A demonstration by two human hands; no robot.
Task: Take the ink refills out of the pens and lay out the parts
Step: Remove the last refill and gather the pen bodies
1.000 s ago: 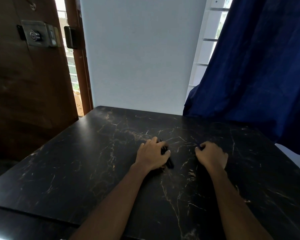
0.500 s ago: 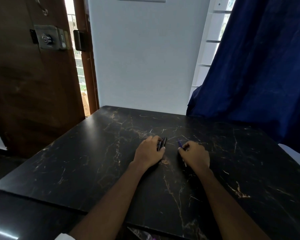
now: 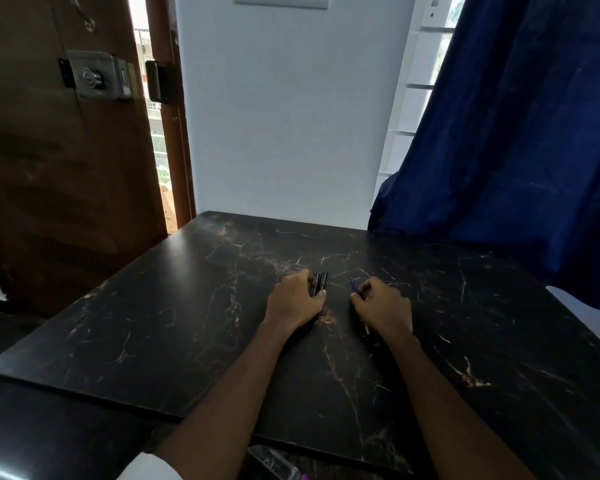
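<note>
A small bunch of black pens [image 3: 320, 281] lies on the dark marble table [image 3: 174, 317], its far ends sticking out past my left hand [image 3: 297, 301], whose curled fingers grip the bunch. My right hand [image 3: 383, 308] grips a single blue pen [image 3: 354, 285] just to the right; the pen's far end points away from me, and a thin pale tip shows below the hand near the wrist. Both hands rest on the table about a hand's width apart. The pens' middles are hidden under my fingers.
A brown wooden door [image 3: 59, 150] with a metal lock stands ajar at the left. A white wall rises behind the table. A dark blue curtain [image 3: 520, 133] hangs at the right and touches the table's far right corner. Something plastic lies below the near table edge.
My right hand moved left toward the bunch and took hold of a blue pen. The left hand stayed on the black pens. The camera tilted slightly.
</note>
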